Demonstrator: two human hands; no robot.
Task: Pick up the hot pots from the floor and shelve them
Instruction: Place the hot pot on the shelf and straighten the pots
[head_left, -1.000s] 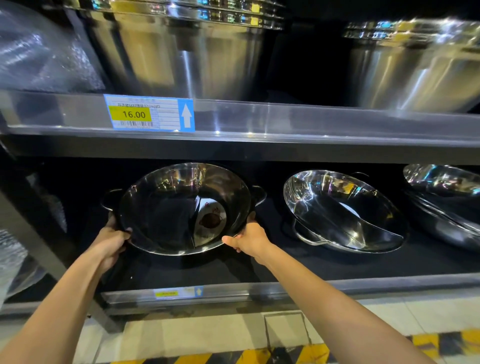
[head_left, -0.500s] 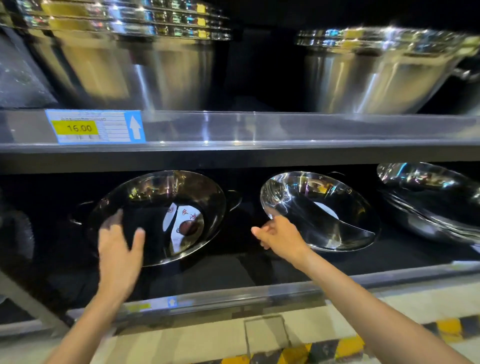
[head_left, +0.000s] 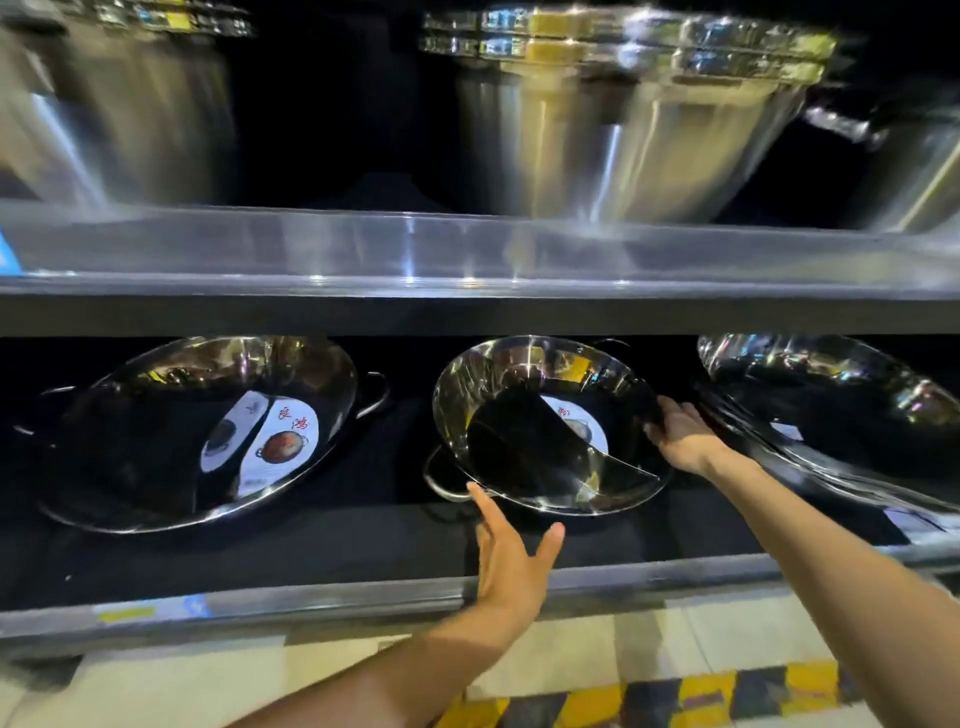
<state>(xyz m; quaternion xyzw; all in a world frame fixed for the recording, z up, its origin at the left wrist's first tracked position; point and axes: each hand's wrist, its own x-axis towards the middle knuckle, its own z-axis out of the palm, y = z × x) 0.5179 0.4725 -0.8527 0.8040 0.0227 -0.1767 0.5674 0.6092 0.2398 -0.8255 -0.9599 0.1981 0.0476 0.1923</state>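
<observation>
Three shiny steel hot pots lean on the dark lower shelf (head_left: 363, 551). The left hot pot (head_left: 156, 447) has a round paper label inside and no hand on it. The middle hot pot (head_left: 524, 405) has a curved divider. My right hand (head_left: 680, 434) grips its right rim. My left hand (head_left: 511, 556) is open with fingers spread just below its lower left rim, by the loop handle; whether it touches is unclear. A stack of hot pots (head_left: 852, 410) leans at the right.
Tall steel stock pots (head_left: 639, 130) stand on the upper shelf behind a clear plastic rail (head_left: 467, 249). The lower shelf's front lip (head_left: 311, 597) runs across. Below are pale floor tiles and yellow-black hazard tape (head_left: 675, 696).
Both hands left the left hot pot and moved right to the middle one. My right hand took hold of its right rim. The view shifted right and closer.
</observation>
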